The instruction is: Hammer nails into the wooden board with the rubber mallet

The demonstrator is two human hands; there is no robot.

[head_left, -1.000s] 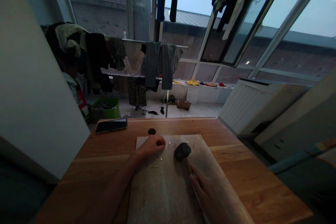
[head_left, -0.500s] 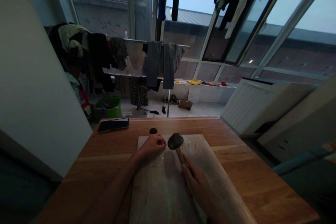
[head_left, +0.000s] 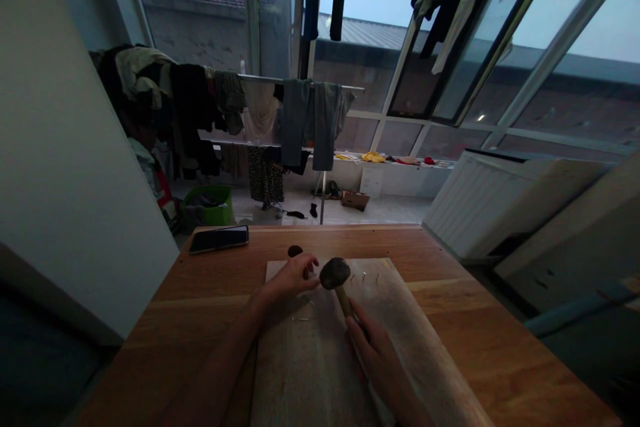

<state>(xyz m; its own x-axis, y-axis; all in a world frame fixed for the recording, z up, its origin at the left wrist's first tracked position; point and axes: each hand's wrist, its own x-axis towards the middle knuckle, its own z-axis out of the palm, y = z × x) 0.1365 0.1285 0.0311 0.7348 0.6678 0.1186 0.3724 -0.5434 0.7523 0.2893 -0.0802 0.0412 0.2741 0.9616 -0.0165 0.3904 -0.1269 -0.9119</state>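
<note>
My right hand (head_left: 376, 353) is closed around the wooden handle of a hammer (head_left: 335, 273), whose bulky dark head is raised above the far part of a wooden board (head_left: 320, 380). Just left of the hammer head, my left hand (head_left: 294, 277) has its thumb and forefinger apart, and I see nothing between them. Several thin nails (head_left: 364, 275) stand in the board to the right of the head. A few loose nails (head_left: 301, 319) lie on the board near my left wrist. What is directly behind the hammer head is hidden.
The board rests on a wooden table (head_left: 200, 320). A phone (head_left: 219, 239) lies at the far left edge, and a small dark round object (head_left: 295, 251) sits behind my left hand. Beyond are a drying rack with clothes (head_left: 295, 123), a green basket (head_left: 220, 207) and windows.
My left thumb and forefinger have gone from pinched together to apart. The hammer stays almost in place, and the whole view has shifted slightly.
</note>
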